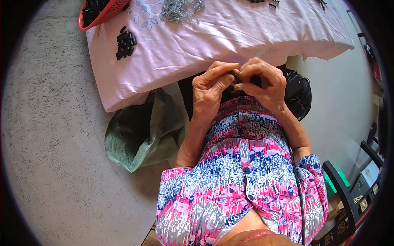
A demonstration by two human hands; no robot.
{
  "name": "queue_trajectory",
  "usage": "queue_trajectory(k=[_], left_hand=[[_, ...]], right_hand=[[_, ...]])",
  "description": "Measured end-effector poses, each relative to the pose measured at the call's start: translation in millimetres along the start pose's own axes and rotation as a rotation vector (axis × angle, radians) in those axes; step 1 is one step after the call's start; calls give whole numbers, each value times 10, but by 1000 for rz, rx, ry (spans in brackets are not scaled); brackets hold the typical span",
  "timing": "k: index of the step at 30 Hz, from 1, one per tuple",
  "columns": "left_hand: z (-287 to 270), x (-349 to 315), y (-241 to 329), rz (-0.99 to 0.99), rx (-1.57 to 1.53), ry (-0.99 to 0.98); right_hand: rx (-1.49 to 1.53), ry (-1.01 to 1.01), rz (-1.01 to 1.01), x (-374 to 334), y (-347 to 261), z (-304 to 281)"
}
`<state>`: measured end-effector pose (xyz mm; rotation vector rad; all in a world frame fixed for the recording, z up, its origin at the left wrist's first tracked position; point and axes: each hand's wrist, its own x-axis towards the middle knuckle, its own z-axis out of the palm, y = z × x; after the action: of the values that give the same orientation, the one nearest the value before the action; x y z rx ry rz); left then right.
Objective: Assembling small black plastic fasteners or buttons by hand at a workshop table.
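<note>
Both hands meet in front of my body, just off the near edge of the cloth-covered table. My left hand [209,88] pinches a small dark piece [236,77] between thumb and fingertips. Closed around the same spot, my right hand [266,82] has its thumb and fingers touching the piece from the other side. The fingers cover most of it, so its kind cannot be made out. On the table to the left lies a pile of small black plastic pieces [125,43]. Farther back is a heap of thin silvery metal parts [180,10].
A pink cloth [172,49] covers the table and hangs over its edge. At the far left corner stands a red perforated basket [111,11] with black pieces inside. An open green sack [162,135] rests below the table. A black plastic bag [303,96] is right of my lap.
</note>
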<state>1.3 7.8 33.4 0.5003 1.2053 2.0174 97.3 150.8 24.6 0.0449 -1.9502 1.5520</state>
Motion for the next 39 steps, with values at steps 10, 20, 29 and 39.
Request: queue_trajectory(k=[10, 20, 29, 39], left_hand=[[-203, -35, -145, -292, -501, -144], [-178, -49, -249, -330, -586, -137], [-152, -81, -266, -365, -683, -153], [-136, -80, -254, -371, -686, -104]], right_hand=[[-134, -95, -123, 50, -42, 32], [-101, -105, -123, 44, -44, 83], [-159, -99, -147, 26, -55, 97], [-165, -71, -196, 75, 4, 136]])
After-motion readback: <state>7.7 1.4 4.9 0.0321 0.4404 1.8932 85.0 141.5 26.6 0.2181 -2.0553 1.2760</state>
